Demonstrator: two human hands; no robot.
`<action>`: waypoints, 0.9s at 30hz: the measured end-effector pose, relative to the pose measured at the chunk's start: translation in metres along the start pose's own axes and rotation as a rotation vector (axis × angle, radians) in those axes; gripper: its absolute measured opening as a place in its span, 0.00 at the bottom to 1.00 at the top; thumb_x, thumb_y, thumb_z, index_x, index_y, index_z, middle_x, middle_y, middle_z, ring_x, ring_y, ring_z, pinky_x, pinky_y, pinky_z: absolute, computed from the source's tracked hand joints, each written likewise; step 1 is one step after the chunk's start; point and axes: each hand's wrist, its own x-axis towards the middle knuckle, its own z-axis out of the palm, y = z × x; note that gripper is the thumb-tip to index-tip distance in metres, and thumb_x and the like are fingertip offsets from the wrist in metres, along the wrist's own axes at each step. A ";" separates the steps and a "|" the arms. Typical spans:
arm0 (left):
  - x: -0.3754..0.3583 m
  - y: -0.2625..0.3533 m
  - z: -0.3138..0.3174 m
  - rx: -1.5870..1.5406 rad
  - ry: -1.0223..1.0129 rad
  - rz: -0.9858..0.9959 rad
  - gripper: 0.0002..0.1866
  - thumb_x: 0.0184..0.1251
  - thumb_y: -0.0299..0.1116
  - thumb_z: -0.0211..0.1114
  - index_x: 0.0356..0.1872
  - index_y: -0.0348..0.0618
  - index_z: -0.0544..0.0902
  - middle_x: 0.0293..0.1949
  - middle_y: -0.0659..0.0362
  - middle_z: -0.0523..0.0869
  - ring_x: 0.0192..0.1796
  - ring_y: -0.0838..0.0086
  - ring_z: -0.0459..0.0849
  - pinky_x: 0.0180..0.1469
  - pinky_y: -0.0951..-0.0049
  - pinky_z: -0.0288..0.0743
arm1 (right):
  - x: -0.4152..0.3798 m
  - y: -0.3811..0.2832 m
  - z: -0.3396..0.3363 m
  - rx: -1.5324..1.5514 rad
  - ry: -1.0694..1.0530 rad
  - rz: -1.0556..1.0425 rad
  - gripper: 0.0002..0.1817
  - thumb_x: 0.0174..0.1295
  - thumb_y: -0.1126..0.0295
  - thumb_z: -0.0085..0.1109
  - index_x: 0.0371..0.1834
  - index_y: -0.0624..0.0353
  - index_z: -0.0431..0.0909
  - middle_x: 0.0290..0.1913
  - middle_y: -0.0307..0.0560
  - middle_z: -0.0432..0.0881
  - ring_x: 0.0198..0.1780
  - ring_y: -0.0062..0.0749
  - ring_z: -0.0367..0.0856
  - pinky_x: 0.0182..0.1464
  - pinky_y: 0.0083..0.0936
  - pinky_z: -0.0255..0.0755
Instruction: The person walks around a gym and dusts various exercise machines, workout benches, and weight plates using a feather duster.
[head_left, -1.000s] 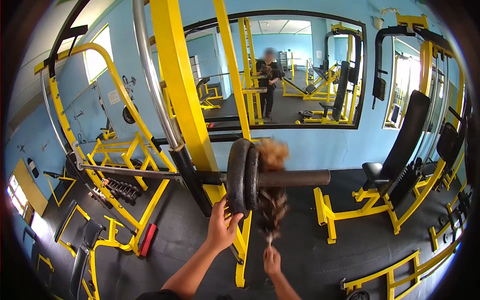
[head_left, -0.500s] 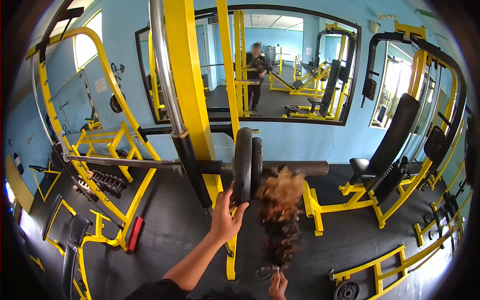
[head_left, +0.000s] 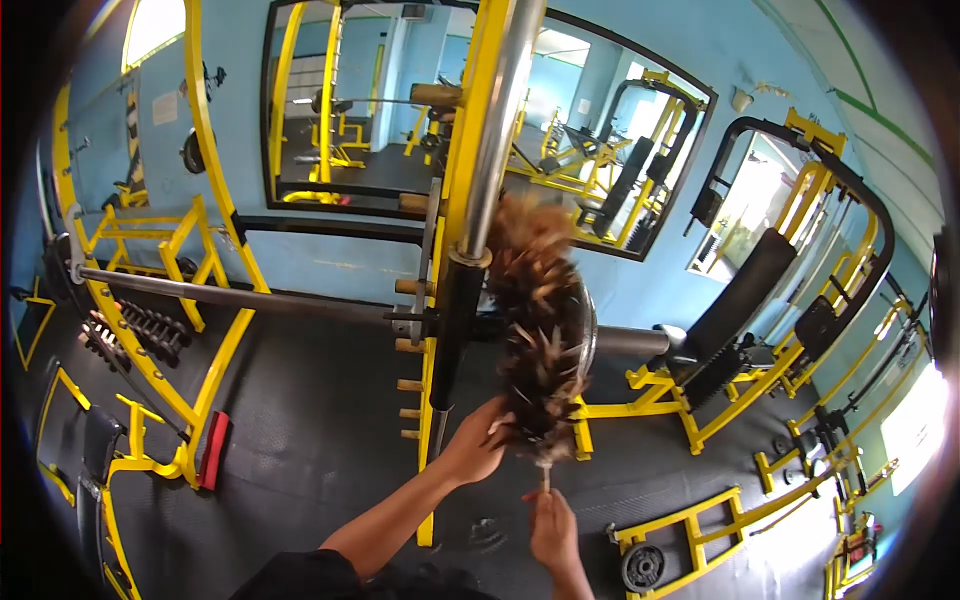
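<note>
My right hand (head_left: 555,530) is closed around the thin handle of a feather duster (head_left: 540,340). The duster stands upright, its brown and black feathers brushing up in front of a barbell. Only the edge of a dark weight plate (head_left: 589,335) shows past the feathers, on the bar's end sleeve (head_left: 635,341). My left hand (head_left: 478,445) reaches up just left of the duster's lower feathers, below the bar. Its fingertips are mostly hidden behind the feathers, so whether they touch the plate cannot be made out.
A yellow rack post with a chrome guide rod (head_left: 508,130) rises just left of the duster. The long bar (head_left: 230,296) runs left to another yellow frame. A wall mirror (head_left: 385,165) hangs behind. A seated machine (head_left: 735,300) stands right; a low yellow frame (head_left: 690,525) lies on the floor.
The duster has risen and now covers most of the plates. My right hand came up with it. My left hand, earlier on the plate's lower edge, sits lower behind the feathers. The view has shifted and tilted.
</note>
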 end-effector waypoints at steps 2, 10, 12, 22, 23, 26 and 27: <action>-0.007 0.025 -0.016 0.048 -0.014 -0.236 0.26 0.79 0.45 0.51 0.67 0.36 0.68 0.61 0.45 0.76 0.61 0.60 0.78 0.61 0.65 0.71 | -0.002 0.017 0.036 0.088 0.081 0.157 0.23 0.77 0.49 0.41 0.37 0.58 0.74 0.19 0.29 0.62 0.21 0.13 0.60 0.23 0.17 0.54; -0.053 0.007 -0.047 -0.125 -0.113 -0.267 0.28 0.78 0.42 0.53 0.71 0.37 0.62 0.65 0.47 0.72 0.64 0.67 0.77 0.62 0.71 0.71 | -0.091 0.185 0.109 -0.052 0.319 0.250 0.21 0.73 0.54 0.42 0.31 0.61 0.72 0.20 0.48 0.71 0.24 0.35 0.72 0.29 0.35 0.67; -0.065 0.000 -0.050 -0.142 -0.190 -0.322 0.26 0.78 0.38 0.55 0.71 0.42 0.62 0.63 0.51 0.73 0.61 0.72 0.78 0.59 0.74 0.73 | -0.105 0.194 0.105 -0.089 0.326 0.372 0.21 0.72 0.55 0.43 0.31 0.61 0.73 0.20 0.51 0.73 0.24 0.38 0.74 0.30 0.37 0.68; -0.064 -0.033 -0.032 -0.157 -0.085 -0.298 0.15 0.75 0.32 0.59 0.57 0.40 0.72 0.37 0.64 0.80 0.31 0.90 0.70 0.32 0.87 0.65 | -0.021 0.100 0.083 -0.293 0.422 0.237 0.16 0.74 0.55 0.43 0.40 0.54 0.76 0.30 0.59 0.81 0.36 0.63 0.80 0.35 0.49 0.70; -0.063 -0.033 -0.027 -0.184 -0.092 -0.285 0.10 0.75 0.32 0.59 0.52 0.40 0.75 0.32 0.67 0.77 0.29 0.91 0.69 0.31 0.87 0.63 | -0.029 0.104 0.075 -0.340 0.435 0.266 0.17 0.73 0.53 0.44 0.41 0.53 0.75 0.32 0.58 0.81 0.38 0.63 0.80 0.37 0.51 0.70; -0.060 -0.036 -0.006 -0.183 -0.091 -0.247 0.06 0.75 0.32 0.60 0.44 0.41 0.78 0.27 0.71 0.75 0.27 0.92 0.66 0.28 0.88 0.60 | -0.077 0.149 0.046 -0.455 0.512 0.333 0.16 0.72 0.54 0.46 0.40 0.54 0.76 0.31 0.59 0.81 0.38 0.63 0.80 0.38 0.51 0.71; -0.058 -0.039 0.002 -0.167 -0.059 -0.211 0.06 0.74 0.32 0.60 0.41 0.41 0.79 0.27 0.71 0.75 0.26 0.92 0.66 0.27 0.88 0.59 | -0.097 0.168 0.035 -0.460 0.538 0.337 0.16 0.71 0.54 0.48 0.40 0.54 0.77 0.31 0.59 0.81 0.39 0.63 0.80 0.38 0.51 0.71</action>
